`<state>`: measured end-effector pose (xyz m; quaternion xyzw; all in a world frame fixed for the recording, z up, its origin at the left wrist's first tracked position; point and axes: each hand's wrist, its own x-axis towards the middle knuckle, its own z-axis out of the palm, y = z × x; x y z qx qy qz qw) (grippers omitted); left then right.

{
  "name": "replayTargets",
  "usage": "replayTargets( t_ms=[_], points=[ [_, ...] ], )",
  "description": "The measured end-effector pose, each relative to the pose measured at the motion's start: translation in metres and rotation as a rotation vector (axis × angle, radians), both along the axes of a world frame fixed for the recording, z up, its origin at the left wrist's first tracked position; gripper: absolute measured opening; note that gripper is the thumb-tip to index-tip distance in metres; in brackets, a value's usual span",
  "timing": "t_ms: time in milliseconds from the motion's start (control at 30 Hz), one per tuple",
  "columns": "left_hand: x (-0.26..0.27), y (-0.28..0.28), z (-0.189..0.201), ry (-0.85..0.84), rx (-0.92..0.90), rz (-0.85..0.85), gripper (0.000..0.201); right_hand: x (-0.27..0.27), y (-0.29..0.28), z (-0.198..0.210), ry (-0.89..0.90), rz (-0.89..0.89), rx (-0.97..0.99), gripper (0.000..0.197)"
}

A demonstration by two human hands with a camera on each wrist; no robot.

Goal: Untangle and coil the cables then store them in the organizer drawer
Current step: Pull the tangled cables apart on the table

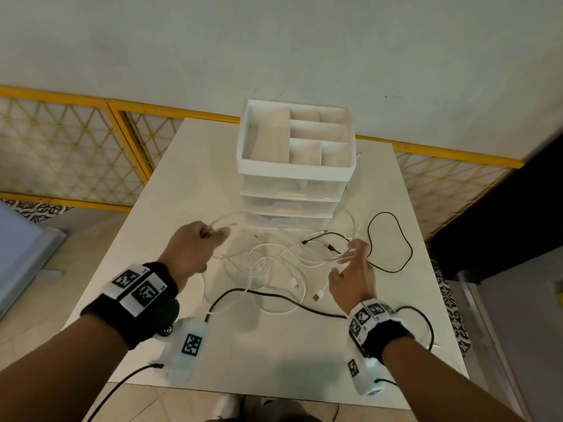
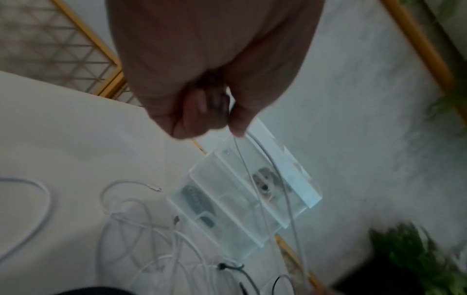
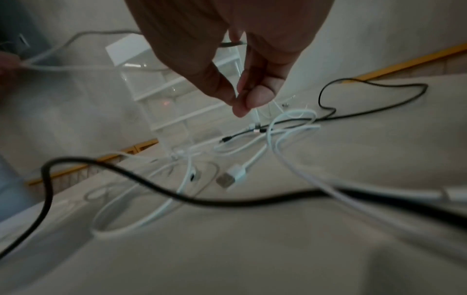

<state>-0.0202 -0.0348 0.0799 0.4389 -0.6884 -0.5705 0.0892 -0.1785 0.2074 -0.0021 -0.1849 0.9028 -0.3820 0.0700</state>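
Several white cables (image 1: 268,269) and a thin black cable (image 1: 393,220) lie tangled on the white table (image 1: 274,360), in front of the clear organizer (image 1: 292,193), whose drawers are shut. My left hand (image 1: 217,234) is raised at the left and grips a loop of white cable (image 2: 285,189) in a fist (image 2: 227,123). At the right of the tangle my right hand (image 1: 350,254) pinches a strand of white cable between thumb and fingertips (image 3: 248,97). The cable hangs stretched between both hands. A white USB plug (image 3: 227,177) lies loose on the table.
The organizer's open top tray (image 1: 297,170) has several empty compartments. A thick black lead (image 1: 274,295) crosses the near table between my wrists. A yellow mesh fence (image 1: 76,153) stands behind the table, dark furniture (image 1: 502,208) at the right.
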Motion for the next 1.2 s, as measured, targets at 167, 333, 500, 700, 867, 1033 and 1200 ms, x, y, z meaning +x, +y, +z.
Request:
replayTargets(
  t_ms=[167, 333, 500, 700, 867, 1033, 1200],
  points=[
    [0.002, -0.01, 0.018, 0.187, 0.074, 0.258, 0.031, 0.01, 0.006, -0.025, 0.018, 0.153, 0.201, 0.037],
    [0.004, 0.0, 0.026, 0.16, 0.228, 0.07, 0.033, -0.005, 0.011, -0.03, 0.017, 0.41, 0.605, 0.031],
    [-0.002, 0.008, 0.036, 0.271, 0.414, 0.0, 0.034, -0.004, 0.003, -0.026, 0.248, 0.522, 0.86, 0.026],
    [-0.005, 0.007, 0.047, 0.304, 0.354, -0.018, 0.033, -0.002, -0.024, 0.023, 0.4, 0.634, 0.424, 0.02],
    [-0.017, 0.02, 0.059, 0.185, 0.263, -0.217, 0.03, 0.007, -0.059, 0.096, 0.376, 0.778, -0.138, 0.008],
    [-0.026, 0.034, 0.071, 0.152, 0.21, -0.395, 0.029, 0.017, -0.089, 0.14, 0.259, 0.685, -0.189, 0.008],
    [-0.025, 0.023, 0.084, 0.176, 0.068, -0.532, 0.033, 0.014, -0.089, 0.147, 0.028, 0.622, -0.34, 0.031]
  ],
)
